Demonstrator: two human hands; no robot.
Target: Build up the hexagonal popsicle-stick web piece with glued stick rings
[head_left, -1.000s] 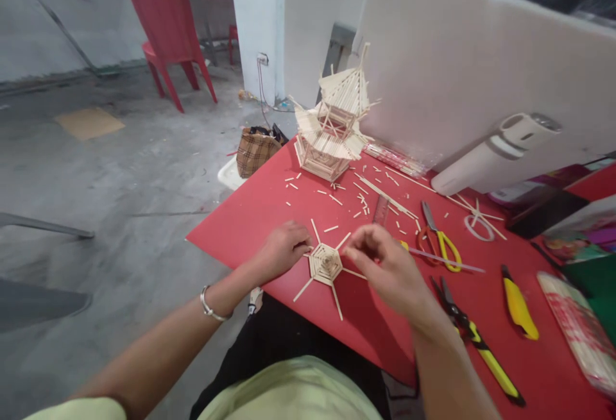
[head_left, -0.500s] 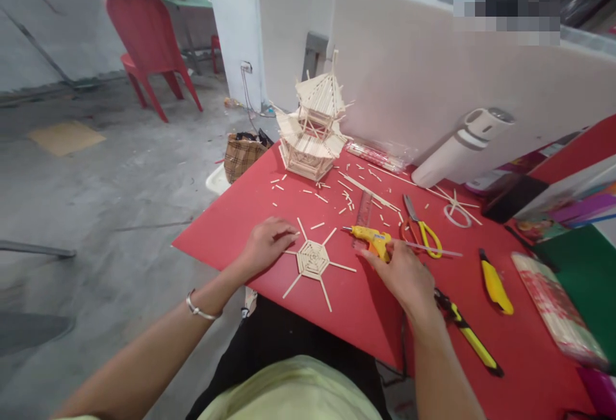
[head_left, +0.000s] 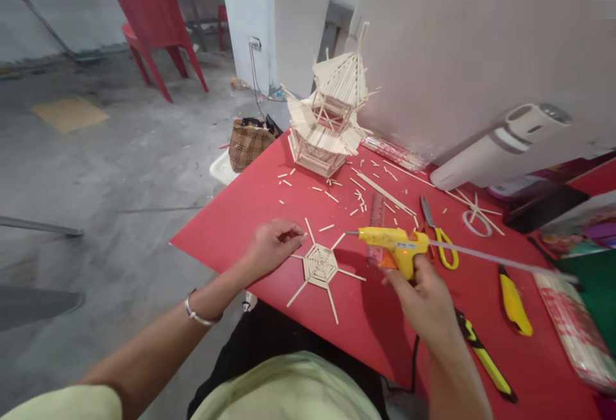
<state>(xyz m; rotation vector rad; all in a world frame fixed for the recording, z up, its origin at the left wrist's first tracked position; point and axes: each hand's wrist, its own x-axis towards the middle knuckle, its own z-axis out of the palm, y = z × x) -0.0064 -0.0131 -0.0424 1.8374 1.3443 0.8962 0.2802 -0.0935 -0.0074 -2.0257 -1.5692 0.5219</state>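
My right hand [head_left: 426, 301] grips a yellow glue gun [head_left: 392, 243] and holds it above the red table [head_left: 231, 224], nozzle pointing left, a clear glue stick trailing out of its back. Just left of the nozzle lies a flat hexagonal web of thin wooden sticks [head_left: 320, 266] with long spokes. My left hand [head_left: 272, 247] rests on the table at the web's left side, fingers curled and pinching one spoke's end.
A stick-built pagoda model [head_left: 330, 122] stands at the table's far edge. Scissors [head_left: 436, 231], a ruler [head_left: 376, 218], two yellow cutters [head_left: 514, 298], a white cylinder [head_left: 500, 147] and loose stick bits lie around. A checked bag [head_left: 250, 141] and a red chair [head_left: 151, 19] are on the floor.
My right hand reached to the glue gun lying on the table, took hold of it and lifted it. My left hand stayed at the web's left spoke.
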